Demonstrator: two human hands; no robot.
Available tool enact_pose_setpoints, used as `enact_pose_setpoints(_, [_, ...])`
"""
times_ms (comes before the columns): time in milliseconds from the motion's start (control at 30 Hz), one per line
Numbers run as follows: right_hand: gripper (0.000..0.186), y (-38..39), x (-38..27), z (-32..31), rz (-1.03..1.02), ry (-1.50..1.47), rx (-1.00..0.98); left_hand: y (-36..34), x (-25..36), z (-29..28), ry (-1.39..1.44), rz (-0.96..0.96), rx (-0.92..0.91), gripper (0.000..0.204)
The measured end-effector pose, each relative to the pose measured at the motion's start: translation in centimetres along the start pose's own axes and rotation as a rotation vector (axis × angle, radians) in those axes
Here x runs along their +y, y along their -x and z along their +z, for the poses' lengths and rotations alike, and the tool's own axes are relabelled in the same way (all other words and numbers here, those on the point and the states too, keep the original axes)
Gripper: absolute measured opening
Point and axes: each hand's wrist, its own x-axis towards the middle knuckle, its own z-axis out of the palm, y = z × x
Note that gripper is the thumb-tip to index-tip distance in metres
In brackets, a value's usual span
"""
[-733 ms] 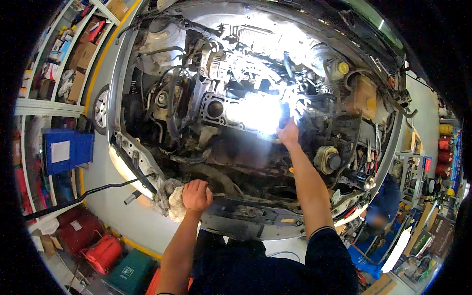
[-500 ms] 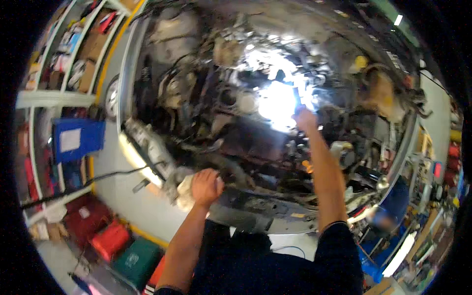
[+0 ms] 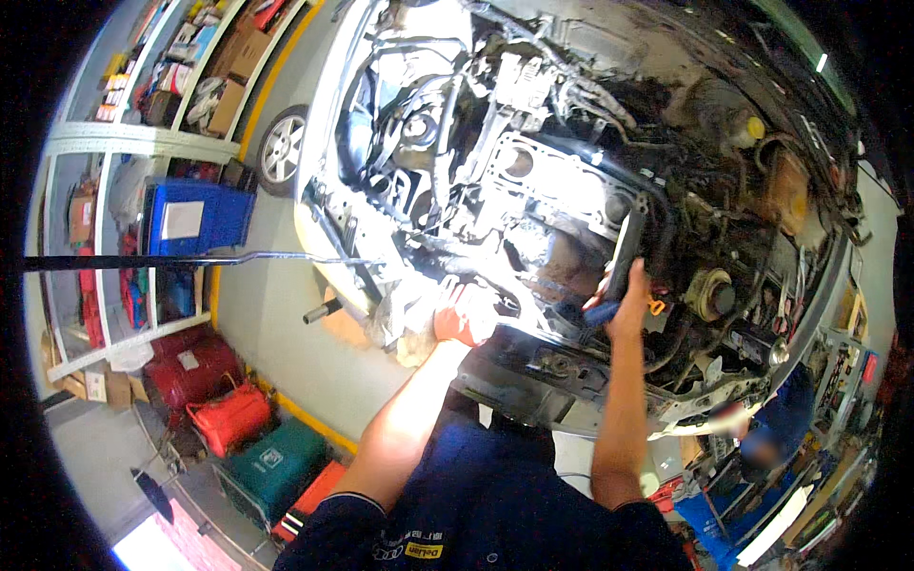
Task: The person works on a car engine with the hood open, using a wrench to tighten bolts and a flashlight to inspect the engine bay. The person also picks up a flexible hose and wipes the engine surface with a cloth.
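My right hand (image 3: 628,303) is closed around a slim dark hand-held work light (image 3: 625,249) with a blue lower end, held above the right part of the engine bay. Its glare falls on the left half of the bay and on my left hand (image 3: 465,316). That hand rests on the front edge of the car, beside a pale crumpled cloth (image 3: 415,346); glare washes out its fingers. Under the light lies the bare top of an engine block (image 3: 552,176) with round cylinder bores. Hoses and wiring surround it.
A dark rod (image 3: 190,262) crosses from the left to the car's front corner. Shelves (image 3: 143,141), a blue bin (image 3: 198,224) and a wheel (image 3: 283,150) stand left. Red and green cases (image 3: 271,466) are lower left. A yellow-looped dipstick (image 3: 656,304) sits near my right hand.
My right hand has drawn back toward me with the light, whose glare has shifted from mid-bay to the left side. The view has shifted, and my left hand stays at the front edge.
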Motion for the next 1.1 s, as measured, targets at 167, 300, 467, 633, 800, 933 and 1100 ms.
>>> enact_pose_setpoints(167, [0.063,9.2,1.2,1.5,0.095,-0.072,0.095,3.1,-0.8,0.5,0.025,-0.056,0.133,0.030])
enact_pose_setpoints(300, [0.038,11.9,-0.7,-0.1,0.054,-0.126,0.131,6.1,0.6,-5.9,-0.026,-0.247,0.200,0.047])
enact_pose_setpoints(467, [0.055,12.1,-2.9,-2.4,-0.127,-0.150,0.024,12.2,-3.0,-7.1,-0.067,-0.338,0.021,0.035])
enact_pose_setpoints(633, [0.064,12.0,-2.8,-4.4,-0.230,-0.019,0.012,12.7,-0.9,-10.3,-0.062,-0.263,-0.006,0.025])
enact_pose_setpoints(800, [0.059,10.3,-2.7,-5.0,-0.247,-0.119,0.016,9.6,3.3,-15.9,0.321,-0.437,-0.031,0.025])
enact_pose_setpoints(933, [0.060,9.7,-4.8,-4.7,-0.261,-0.236,-0.016,1.4,3.2,-12.9,0.294,-0.121,0.161,0.020])
enact_pose_setpoints(1100, [0.078,9.3,-5.3,-7.3,-0.206,-0.233,0.098,-16.7,2.8,3.3,0.197,0.117,0.077,0.034])
